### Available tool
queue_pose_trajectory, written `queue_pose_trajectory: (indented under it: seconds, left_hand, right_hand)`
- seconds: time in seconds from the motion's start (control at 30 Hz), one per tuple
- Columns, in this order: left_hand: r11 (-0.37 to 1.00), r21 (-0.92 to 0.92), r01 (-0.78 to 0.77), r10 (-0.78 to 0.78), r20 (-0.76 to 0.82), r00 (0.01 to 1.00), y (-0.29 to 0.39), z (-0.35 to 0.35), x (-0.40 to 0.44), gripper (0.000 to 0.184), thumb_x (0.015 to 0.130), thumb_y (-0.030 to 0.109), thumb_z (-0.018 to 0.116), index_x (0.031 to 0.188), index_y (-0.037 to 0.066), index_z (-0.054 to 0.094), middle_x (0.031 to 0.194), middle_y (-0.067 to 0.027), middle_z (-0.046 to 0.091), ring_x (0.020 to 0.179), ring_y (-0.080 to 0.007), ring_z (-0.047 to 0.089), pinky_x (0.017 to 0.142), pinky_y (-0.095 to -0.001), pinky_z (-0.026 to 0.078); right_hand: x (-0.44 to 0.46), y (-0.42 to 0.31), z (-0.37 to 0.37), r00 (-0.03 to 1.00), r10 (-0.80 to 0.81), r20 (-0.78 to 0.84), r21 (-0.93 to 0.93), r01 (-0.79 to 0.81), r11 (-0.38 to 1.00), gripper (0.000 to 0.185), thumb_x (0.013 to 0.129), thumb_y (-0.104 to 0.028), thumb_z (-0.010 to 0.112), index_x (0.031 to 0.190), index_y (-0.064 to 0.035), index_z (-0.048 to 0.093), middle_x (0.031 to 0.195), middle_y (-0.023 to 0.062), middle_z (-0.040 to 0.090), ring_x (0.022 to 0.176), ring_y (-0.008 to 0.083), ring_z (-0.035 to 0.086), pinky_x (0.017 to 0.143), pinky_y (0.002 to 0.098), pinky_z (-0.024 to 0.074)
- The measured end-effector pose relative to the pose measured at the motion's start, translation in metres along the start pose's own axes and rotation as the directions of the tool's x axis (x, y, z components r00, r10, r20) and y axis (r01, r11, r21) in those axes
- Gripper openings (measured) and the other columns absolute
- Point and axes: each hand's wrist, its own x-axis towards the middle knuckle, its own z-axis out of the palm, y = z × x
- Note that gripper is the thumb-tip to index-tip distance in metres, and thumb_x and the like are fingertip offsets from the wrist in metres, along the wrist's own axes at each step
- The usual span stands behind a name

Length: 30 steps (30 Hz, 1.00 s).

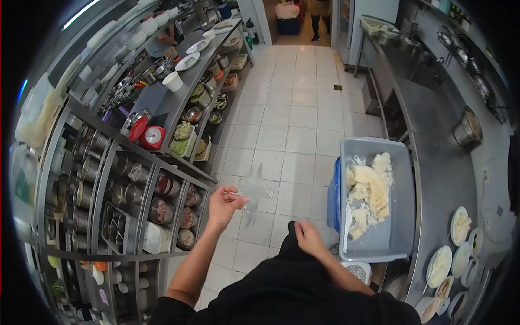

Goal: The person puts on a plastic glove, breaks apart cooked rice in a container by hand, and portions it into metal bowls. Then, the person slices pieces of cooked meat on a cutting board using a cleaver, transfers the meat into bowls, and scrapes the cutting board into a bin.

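Observation:
Out in front of me, my left hand (225,207) pinches a thin, clear plastic glove (255,190) between thumb and fingers. It hangs crumpled over the floor, its see-through edges hard to make out. Close to my body, my right hand (310,238) is closed on the edge of my black apron (293,234), pulling a fold of the cloth up. To the right of that hand stands a grey plastic tub (374,251) with a pale mound of rice (369,187) in it. A white handle-like piece (357,160) pokes out of the rice.
A steel counter (441,179) runs along the right with several plates of food (439,266). On the left are steel shelves (103,216) of containers and a red scale (153,137). Two people, partly seen, stand farther back. Tiled floor (287,114) lies between.

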Motion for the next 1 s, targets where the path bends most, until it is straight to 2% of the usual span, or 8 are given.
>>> queue_pose_trajectory:
  seconds: [0.07, 0.27, 0.33, 0.47, 0.63, 0.77, 0.9, 1.0]
  left_hand:
    - [1.000, 0.031, -0.006, 0.008, -0.043, 0.999, -0.014, 0.019, 0.039, 0.036, 0.087, -0.003, 0.088, 0.111, -0.001, 0.061, 0.084, -0.0087, 0.075, 0.073, -0.0129, 0.070, 0.066, -0.0264, 0.056]
    - [0.954, -0.294, 0.065, -0.035, 0.106, 0.994, 0.046, 0.080, 0.169, 0.030, 0.089, 0.001, 0.089, 0.107, 0.000, 0.065, 0.085, -0.0054, 0.075, 0.074, -0.0117, 0.068, 0.066, -0.0278, 0.055]
    - [0.944, -0.315, 0.094, -0.046, 0.156, 0.987, 0.070, 0.092, 0.223, 0.028, 0.088, 0.001, 0.089, 0.106, 0.001, 0.067, 0.085, -0.0046, 0.075, 0.074, -0.0108, 0.067, 0.066, -0.0277, 0.055]
    - [0.846, 0.418, -0.330, 0.133, 0.434, 0.891, 0.113, 0.142, 0.333, 0.020, 0.094, 0.013, 0.086, 0.099, 0.002, 0.070, 0.081, 0.0013, 0.068, 0.073, -0.0068, 0.060, 0.066, -0.0247, 0.050]
    - [0.969, 0.127, -0.213, 0.127, 0.485, 0.865, 0.142, 0.213, 0.499, 0.015, 0.100, 0.014, 0.078, 0.101, 0.001, 0.072, 0.080, -0.0020, 0.069, 0.066, -0.0100, 0.063, 0.060, -0.0272, 0.051]
    - [0.992, 0.028, -0.122, 0.073, 0.660, 0.748, 0.187, 0.266, 0.601, 0.019, 0.098, 0.013, 0.081, 0.104, -0.003, 0.072, 0.081, -0.0064, 0.072, 0.064, -0.0106, 0.065, 0.057, -0.0282, 0.052]
    - [0.777, 0.323, -0.541, 0.113, 0.774, 0.623, 0.224, 0.321, 0.662, 0.021, 0.095, 0.013, 0.082, 0.106, -0.003, 0.073, 0.078, -0.0067, 0.075, 0.063, -0.0099, 0.065, 0.059, -0.0303, 0.054]
    - [0.741, 0.274, -0.613, 0.172, 0.805, 0.568, 0.228, 0.371, 0.686, 0.019, 0.095, 0.013, 0.082, 0.105, -0.001, 0.074, 0.076, -0.0047, 0.073, 0.064, -0.0108, 0.065, 0.061, -0.0317, 0.054]
  right_hand:
    - [0.100, -0.084, -0.042, 0.989, 0.142, -0.044, 0.395, -0.114, 0.911, 0.023, 0.105, -0.021, 0.069, 0.113, 0.0004, 0.067, 0.090, 0.0150, 0.071, 0.085, 0.0284, 0.071, 0.076, 0.0418, 0.0560]
    - [0.313, -0.085, -0.091, 0.941, 0.004, 0.337, 0.547, -0.200, 0.813, 0.018, 0.108, -0.019, 0.070, 0.110, -0.0012, 0.068, 0.088, 0.0056, 0.071, 0.079, 0.0126, 0.067, 0.071, 0.0315, 0.0551]
    - [0.356, -0.071, -0.118, 0.993, 0.002, 0.118, 0.515, -0.063, 0.855, 0.018, 0.106, -0.019, 0.069, 0.110, -0.0016, 0.067, 0.082, 0.0062, 0.070, 0.070, 0.0147, 0.066, 0.066, 0.0323, 0.0547]
    - [0.437, -0.053, -0.165, 0.992, 0.130, -0.001, 0.502, -0.112, 0.857, 0.017, 0.107, -0.017, 0.068, 0.105, -0.0005, 0.066, 0.082, 0.0037, 0.069, 0.071, 0.0119, 0.065, 0.066, 0.0312, 0.0540]
    - [0.540, -0.007, -0.202, 0.966, 0.256, 0.032, 0.537, -0.232, 0.811, 0.010, 0.105, -0.011, 0.068, 0.102, -0.0027, 0.063, 0.082, 0.0002, 0.068, 0.073, 0.0085, 0.063, 0.066, 0.0276, 0.0517]
    - [0.616, 0.009, -0.251, 0.877, 0.313, -0.365, 0.579, -0.049, 0.814, 0.011, 0.098, -0.003, 0.074, 0.101, -0.0059, 0.064, 0.084, -0.0014, 0.062, 0.075, 0.0081, 0.059, 0.066, 0.0272, 0.0484]
    - [0.652, 0.001, -0.317, 0.744, 0.077, -0.664, 0.021, -0.085, 0.996, 0.017, 0.094, 0.001, 0.077, 0.102, -0.0045, 0.064, 0.083, 0.0045, 0.060, 0.072, 0.0143, 0.059, 0.066, 0.0311, 0.0481]
    - [0.651, -0.013, -0.340, 0.629, 0.468, -0.620, 0.422, -0.235, 0.875, 0.014, 0.092, 0.000, 0.078, 0.095, -0.0031, 0.064, 0.086, 0.0093, 0.059, 0.072, 0.0204, 0.060, 0.067, 0.0340, 0.0492]
